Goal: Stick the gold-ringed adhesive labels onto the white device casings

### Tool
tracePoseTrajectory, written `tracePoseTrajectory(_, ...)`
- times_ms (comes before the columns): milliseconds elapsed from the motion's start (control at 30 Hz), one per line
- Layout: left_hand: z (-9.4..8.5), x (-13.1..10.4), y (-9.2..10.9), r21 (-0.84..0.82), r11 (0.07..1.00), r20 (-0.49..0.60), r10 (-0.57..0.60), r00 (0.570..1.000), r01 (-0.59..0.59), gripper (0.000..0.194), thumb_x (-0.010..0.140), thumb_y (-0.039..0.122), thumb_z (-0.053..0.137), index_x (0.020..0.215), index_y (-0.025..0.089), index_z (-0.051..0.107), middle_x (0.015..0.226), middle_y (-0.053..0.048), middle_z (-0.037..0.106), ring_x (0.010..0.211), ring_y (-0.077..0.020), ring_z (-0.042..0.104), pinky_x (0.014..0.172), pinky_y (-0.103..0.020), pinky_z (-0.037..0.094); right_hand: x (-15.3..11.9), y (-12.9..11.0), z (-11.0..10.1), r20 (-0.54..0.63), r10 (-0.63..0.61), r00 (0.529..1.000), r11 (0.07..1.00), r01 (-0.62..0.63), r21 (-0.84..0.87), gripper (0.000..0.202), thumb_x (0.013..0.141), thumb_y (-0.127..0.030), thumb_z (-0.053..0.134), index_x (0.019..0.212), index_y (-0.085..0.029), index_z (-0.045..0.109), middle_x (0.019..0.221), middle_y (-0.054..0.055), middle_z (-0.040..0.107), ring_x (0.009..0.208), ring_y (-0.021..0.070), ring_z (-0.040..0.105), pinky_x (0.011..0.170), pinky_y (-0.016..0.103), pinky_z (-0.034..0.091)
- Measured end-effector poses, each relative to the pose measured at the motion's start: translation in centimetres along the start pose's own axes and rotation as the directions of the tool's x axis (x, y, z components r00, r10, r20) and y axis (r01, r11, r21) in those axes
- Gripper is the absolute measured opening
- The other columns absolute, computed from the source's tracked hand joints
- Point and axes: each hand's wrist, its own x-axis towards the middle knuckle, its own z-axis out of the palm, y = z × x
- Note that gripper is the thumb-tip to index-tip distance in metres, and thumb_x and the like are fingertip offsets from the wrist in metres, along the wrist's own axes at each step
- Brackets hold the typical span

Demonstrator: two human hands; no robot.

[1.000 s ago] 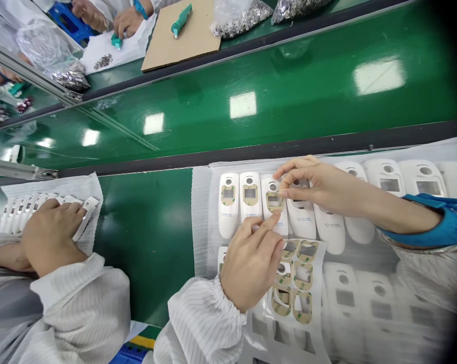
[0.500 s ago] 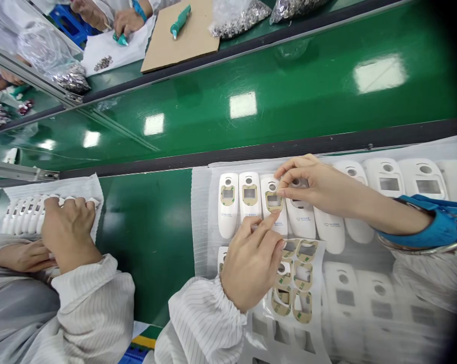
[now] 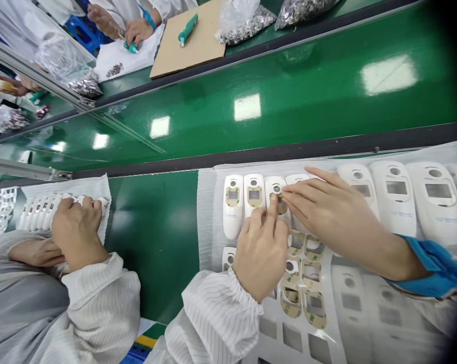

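Note:
A row of white plastic housings (image 3: 232, 205) with small windows lies on a white foam sheet (image 3: 206, 212). My left hand (image 3: 260, 253), in a striped white sleeve, presses its index finger on the brown-rimmed sticker of the third housing (image 3: 276, 186). My right hand (image 3: 327, 215), with a blue strap at the wrist, lies flat beside it, its fingertips touching the same housing. Neither hand holds anything. A sheet of the same stickers (image 3: 306, 288) lies under and just behind my left hand.
More housings (image 3: 395, 194) lie to the right. A wide green conveyor belt (image 3: 251, 96) runs beyond the foam. At the left a co-worker's hands (image 3: 76, 232) rest on another row of housings. Across the belt are a cardboard sheet (image 3: 192, 43), a teal tool (image 3: 188, 28) and bags of metal parts (image 3: 247, 23).
My right hand has unpinched and flattened, sliding left onto the third housing. My left index finger moved up onto its sticker. The co-worker's hand shifted right along their row.

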Motion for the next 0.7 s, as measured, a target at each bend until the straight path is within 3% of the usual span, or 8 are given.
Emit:
tracePoseTrajectory(167, -0.1, -0.1, -0.1, -0.018, 1.000, -0.013, 0.002, 1.000, -0.002, 0.014, 0.090, 0.010, 0.046, 0.081, 0.014, 0.055, 0.141, -0.016, 0.050, 0.104, -0.0279, 0.055, 0.079, -0.043, 0.054, -0.9, -0.2, 0.2, -0.030, -0.048, 0.998, 0.998, 0.046, -0.050, 0.033, 0.094, -0.017, 0.040, 0.113, -0.012, 0.067, 0.111, 0.014, 0.068, 0.105, 0.0299, 0.059, 0.102, 0.052, 0.040)
tracePoseTrajectory(333, -0.8, -0.3, -1.2, -0.058, 0.996, -0.078, -0.071, 0.994, 0.066, 0.018, 0.094, 0.014, 0.043, 0.082, 0.014, 0.057, 0.139, -0.015, 0.052, 0.112, -0.0284, 0.051, 0.090, -0.045, 0.052, -0.6, -0.6, -0.2, -0.060, -0.032, 0.998, 0.994, 0.026, -0.103, 0.025, 0.093, -0.018, 0.046, 0.098, -0.014, 0.071, 0.111, 0.013, 0.068, 0.100, 0.0319, 0.057, 0.090, 0.050, 0.043)
tracePoseTrajectory(467, -0.8, -0.1, -2.0, 0.026, 0.998, -0.047, -0.050, 0.998, 0.052, 0.017, 0.093, 0.014, 0.044, 0.086, 0.013, 0.059, 0.142, -0.013, 0.049, 0.110, -0.0296, 0.053, 0.086, -0.045, 0.053, -0.3, -0.3, 0.0, -0.056, -0.017, 0.998, 0.996, 0.012, -0.089, 0.025, 0.094, -0.020, 0.045, 0.096, -0.018, 0.070, 0.108, 0.010, 0.069, 0.098, 0.0298, 0.057, 0.091, 0.048, 0.042)
tracePoseTrajectory(633, -0.6, 0.6, -2.0, 0.195, 0.981, -0.021, 0.005, 1.000, -0.001, 0.017, 0.089, 0.008, 0.045, 0.095, 0.008, 0.061, 0.137, -0.018, 0.053, 0.111, -0.0323, 0.056, 0.085, -0.044, 0.052, 0.0, 0.4, -0.3, -0.045, 0.018, 0.999, 0.995, -0.013, 0.102, 0.027, 0.094, -0.023, 0.046, 0.090, -0.019, 0.072, 0.108, 0.009, 0.068, 0.100, 0.0287, 0.056, 0.087, 0.047, 0.044)
tracePoseTrajectory(700, -1.0, 0.8, -2.1, 0.165, 0.986, -0.031, 0.003, 1.000, 0.002, 0.019, 0.090, 0.007, 0.044, 0.098, 0.007, 0.061, 0.133, -0.018, 0.056, 0.111, -0.0315, 0.056, 0.087, -0.044, 0.050, 0.0, 0.4, -1.1, -0.067, 0.097, 0.993, 0.967, -0.079, 0.240, 0.028, 0.095, -0.028, 0.047, 0.089, -0.018, 0.072, 0.107, 0.010, 0.067, 0.100, 0.0277, 0.057, 0.086, 0.046, 0.046)
